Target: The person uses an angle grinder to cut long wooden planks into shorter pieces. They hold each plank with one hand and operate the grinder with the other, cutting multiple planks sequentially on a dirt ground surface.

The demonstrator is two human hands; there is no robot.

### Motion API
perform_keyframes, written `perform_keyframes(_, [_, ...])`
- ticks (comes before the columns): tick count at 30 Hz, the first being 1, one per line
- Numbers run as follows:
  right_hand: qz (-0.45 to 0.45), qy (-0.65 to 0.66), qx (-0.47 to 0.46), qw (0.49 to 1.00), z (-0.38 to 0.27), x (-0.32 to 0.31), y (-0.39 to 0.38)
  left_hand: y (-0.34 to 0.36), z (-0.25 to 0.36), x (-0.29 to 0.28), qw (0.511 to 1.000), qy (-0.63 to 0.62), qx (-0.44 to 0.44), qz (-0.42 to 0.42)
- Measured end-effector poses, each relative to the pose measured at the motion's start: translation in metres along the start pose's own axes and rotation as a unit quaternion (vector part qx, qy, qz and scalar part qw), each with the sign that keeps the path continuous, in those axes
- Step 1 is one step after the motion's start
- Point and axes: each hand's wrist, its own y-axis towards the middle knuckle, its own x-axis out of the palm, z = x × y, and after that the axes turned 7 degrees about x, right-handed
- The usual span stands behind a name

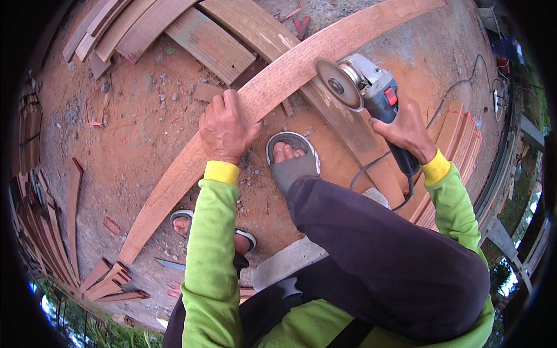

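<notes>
Knee lowest; left hand (225,130) presses plank (272,87) running lower-left to upper-right; right hand (406,129) grips grinder (365,87), disc pointing upper-left.

Open-air woodworking yard: bare red dirt ground (133,133), stacked planks (174,26), curved timber board (278,81), offcut piles (40,226), angle grinder (362,84).

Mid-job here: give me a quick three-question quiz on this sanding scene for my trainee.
1. True or false: the left hand presses on the long wooden plank.
2. Which hand holds the angle grinder? A left, B right, C neither.
3. Fill in: the grinder's disc is at the plank's ____ edge, nearer the person.

Key: 1 true. 2 B, the right hand grips its body. 3 lower; the foot in a grey sandal sits just below the plank.
</notes>
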Motion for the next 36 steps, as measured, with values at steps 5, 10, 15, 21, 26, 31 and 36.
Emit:
perform_keyframes(5, [-0.025, -0.020, 0.046, 0.998, 0.0007, -0.0016, -0.0002, -0.0004, -0.0005, 0.0005, 1.000, -0.001, -0.001, -0.001])
perform_keyframes(10, [-0.025, -0.025, 0.049, 0.998, -0.0026, -0.0028, 0.0003, -0.0002, -0.0009, 0.0006, 1.000, -0.003, 0.000, 0.000])
perform_keyframes(15, [-0.031, -0.032, 0.055, 0.998, -0.0030, -0.0025, 0.0007, -0.0003, -0.0013, 0.0005, 1.000, -0.005, -0.003, -0.006])
perform_keyframes(21, [-0.035, -0.039, 0.048, 0.997, -0.0005, -0.0020, 0.0016, -0.0001, -0.0002, -0.0004, 1.000, 0.003, -0.003, -0.003])
perform_keyframes(26, [-0.041, -0.043, 0.056, 0.997, -0.0007, -0.0020, 0.0016, -0.0003, -0.0006, 0.0004, 1.000, 0.003, -0.001, -0.002])
perform_keyframes(31, [-0.034, -0.036, 0.043, 0.998, 0.0015, -0.0007, 0.0017, -0.0002, -0.0006, -0.0002, 1.000, 0.003, -0.001, 0.001])
perform_keyframes(36, [-0.033, -0.032, 0.043, 0.998, 0.0030, 0.0008, 0.0023, -0.0007, -0.0011, -0.0002, 1.000, 0.003, -0.001, 0.001])
